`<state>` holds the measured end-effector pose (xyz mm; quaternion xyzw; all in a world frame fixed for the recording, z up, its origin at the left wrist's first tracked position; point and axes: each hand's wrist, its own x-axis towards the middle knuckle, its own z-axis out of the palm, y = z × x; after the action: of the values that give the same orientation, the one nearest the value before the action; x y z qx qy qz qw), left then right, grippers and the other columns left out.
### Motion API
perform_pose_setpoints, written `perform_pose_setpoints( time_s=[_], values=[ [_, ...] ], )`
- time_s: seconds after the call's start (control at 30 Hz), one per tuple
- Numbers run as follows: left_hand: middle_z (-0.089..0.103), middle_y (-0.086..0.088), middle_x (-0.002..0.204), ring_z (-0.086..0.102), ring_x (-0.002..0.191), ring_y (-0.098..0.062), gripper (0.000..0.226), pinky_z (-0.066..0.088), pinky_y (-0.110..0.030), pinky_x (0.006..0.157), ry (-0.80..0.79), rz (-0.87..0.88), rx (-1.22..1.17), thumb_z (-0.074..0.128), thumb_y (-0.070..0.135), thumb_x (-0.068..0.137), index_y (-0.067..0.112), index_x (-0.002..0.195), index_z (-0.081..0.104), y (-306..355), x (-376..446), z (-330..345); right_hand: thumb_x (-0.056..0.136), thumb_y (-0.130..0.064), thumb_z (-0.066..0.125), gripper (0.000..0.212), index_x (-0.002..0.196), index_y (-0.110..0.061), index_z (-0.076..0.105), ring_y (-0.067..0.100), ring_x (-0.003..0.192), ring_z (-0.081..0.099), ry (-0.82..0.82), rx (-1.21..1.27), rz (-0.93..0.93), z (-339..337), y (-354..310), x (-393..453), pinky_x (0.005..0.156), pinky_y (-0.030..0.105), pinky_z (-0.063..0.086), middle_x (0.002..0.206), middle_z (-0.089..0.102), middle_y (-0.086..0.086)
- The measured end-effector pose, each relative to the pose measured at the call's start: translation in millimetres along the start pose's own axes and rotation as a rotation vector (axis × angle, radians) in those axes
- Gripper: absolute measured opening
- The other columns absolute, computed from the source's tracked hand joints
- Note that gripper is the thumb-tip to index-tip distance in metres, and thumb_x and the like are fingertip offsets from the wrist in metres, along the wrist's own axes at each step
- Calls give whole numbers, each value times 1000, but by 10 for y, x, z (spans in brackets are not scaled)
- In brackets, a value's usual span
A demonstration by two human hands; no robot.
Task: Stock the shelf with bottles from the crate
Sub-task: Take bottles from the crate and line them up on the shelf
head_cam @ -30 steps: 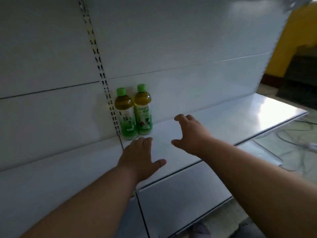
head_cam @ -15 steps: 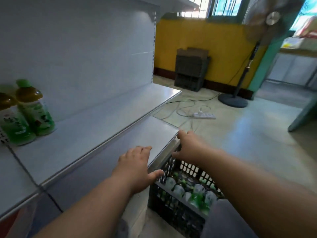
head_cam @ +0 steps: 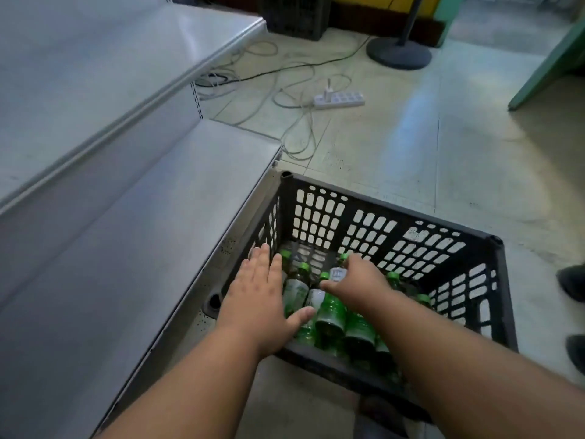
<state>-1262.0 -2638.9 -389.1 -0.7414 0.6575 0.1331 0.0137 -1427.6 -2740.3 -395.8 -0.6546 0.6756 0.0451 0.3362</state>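
A black slotted crate stands on the floor against the lower grey shelf. Several green-capped tea bottles lie inside it. My left hand hovers flat over the crate's left side, fingers apart, holding nothing. My right hand reaches down among the bottles, its fingers curled over one bottle's upper part; whether it grips is unclear. The upper shelf shows no bottles in this view.
A white power strip with loose cables lies on the tiled floor beyond the crate. A fan's round base and a dark box stand farther back. Dark shoes sit at the right edge.
My view swung from the shelf with its two bottles down to the crate. Both hands dropped from shelf height into the crate, the right one reaching onto a bottle.
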Motion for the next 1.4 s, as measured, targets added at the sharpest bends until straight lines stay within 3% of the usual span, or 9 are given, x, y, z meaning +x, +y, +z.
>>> perform_pose_setpoints(
  time_s=[0.23,0.4,0.87,0.93,1.0,1.07,1.1,1.23,1.4],
  values=[
    [-43,-17,149,-44,135,-24,112,-21,-39,113,-22,-45,26,-16,89,68,7,142,-35,90,174,361,80,-59,72,83,140,-9,41,30,108,59,-22,-21,119,417,228,869,83,42,56,134,51,17],
    [-47,-16,146,-45,134,-23,108,-20,-39,114,-65,-47,27,-21,87,65,7,135,-43,98,210,360,70,-56,81,115,155,-10,18,40,141,32,-72,-205,240,732,313,1288,110,51,38,158,28,20],
    [-42,-16,150,-40,137,-24,112,-15,-40,117,-72,-42,5,-11,89,70,6,142,-36,80,227,383,64,-35,89,121,156,-20,11,43,136,35,-23,-60,305,889,250,1259,103,53,42,158,23,18],
    [-39,-17,151,-38,139,-24,114,-13,-40,118,-68,-40,-3,-10,90,70,5,143,-33,77,217,394,67,-34,87,114,155,-22,15,42,127,47,-78,-3,298,900,235,1177,93,47,52,157,23,19],
    [-37,-17,152,-36,140,-24,115,-13,-39,118,-58,-44,-15,-11,91,68,6,143,-32,68,228,408,70,-26,86,115,155,-26,10,34,100,59,-130,87,276,926,236,1072,66,34,57,151,32,21],
    [-35,-15,153,-33,141,-23,115,-15,-37,116,-69,-27,-24,-7,91,68,8,143,-31,55,230,397,72,-16,85,114,154,-29,7,23,74,59,-149,221,226,843,233,907,40,23,49,129,50,19],
    [-33,-13,155,-31,142,-21,114,-15,-35,115,-91,-5,-45,0,91,71,9,144,-31,43,229,383,72,-13,85,107,150,-30,14,21,71,61,-134,282,176,747,217,822,39,22,49,115,55,15],
    [-2,2,165,-1,148,-12,116,1,-29,114,-59,-7,-305,48,83,73,21,155,-7,-49,-13,65,65,-16,87,74,121,-27,40,21,79,70,-38,378,-163,80,-53,286,64,38,63,100,62,6],
    [32,-2,156,30,140,-19,117,25,-33,112,146,-151,-463,67,78,63,20,153,22,-199,-692,-809,56,-46,89,69,111,-33,49,6,87,64,70,430,-581,-843,-928,-845,73,31,53,100,66,-10]
  ],
)
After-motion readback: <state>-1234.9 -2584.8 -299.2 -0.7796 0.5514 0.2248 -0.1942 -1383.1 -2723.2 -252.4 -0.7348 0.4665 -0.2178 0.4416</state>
